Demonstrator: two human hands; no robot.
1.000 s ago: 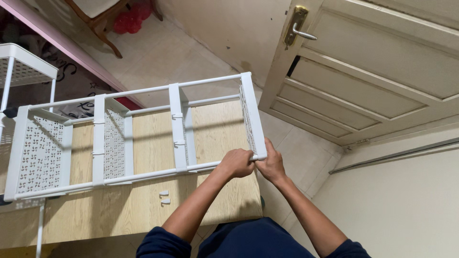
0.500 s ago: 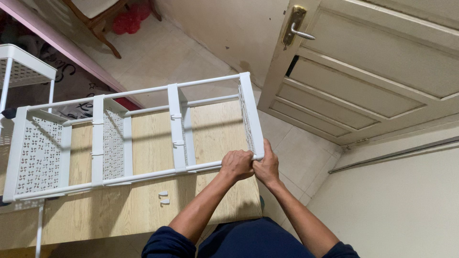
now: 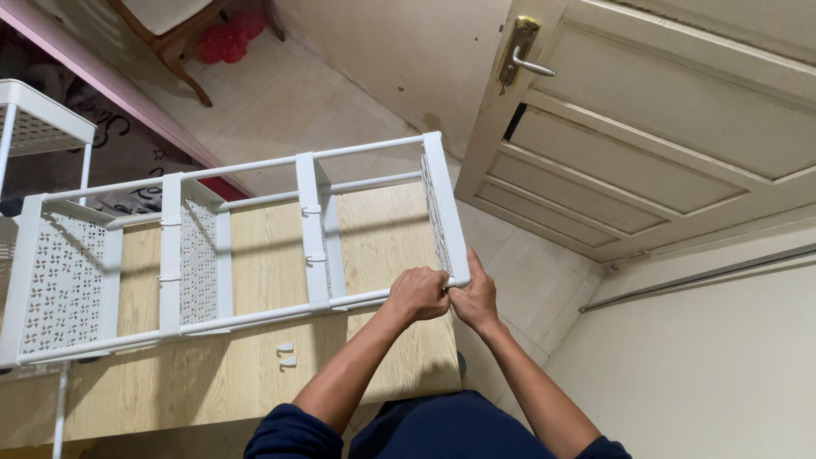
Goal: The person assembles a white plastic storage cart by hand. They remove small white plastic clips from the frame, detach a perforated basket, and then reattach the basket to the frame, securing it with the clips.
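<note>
I am looking down at a white plastic shelf rack (image 3: 229,246) lying on its side across a light wooden table (image 3: 382,229), its long rails running from about nine o'clock toward the centre of the view. My left hand (image 3: 419,293) and right hand (image 3: 476,297) meet at the rack's near right corner, just below the centre. The left hand is clenched around the lower rail where it joins the end panel (image 3: 444,208), knuckles up. The right hand presses against the same corner from the four o'clock side, fingers curled on the panel's bottom edge and thumb touching the left hand. Both forearms rise from six o'clock, out of dark blue sleeves (image 3: 293,433). The rack has three perforated shelf panels (image 3: 197,259) standing upright between the rails, spaced toward nine o'clock. Two small white clips (image 3: 286,355) lie on the table just below the rack, at about seven o'clock from my hands. A cream panelled door (image 3: 663,144) with a brass handle (image 3: 520,53) fills the one to two o'clock area. A wooden chair leg (image 3: 183,72) and something red (image 3: 225,41) sit on the tiled floor at eleven o'clock. Part of another white rack (image 3: 42,110) shows at ten o'clock.
</note>
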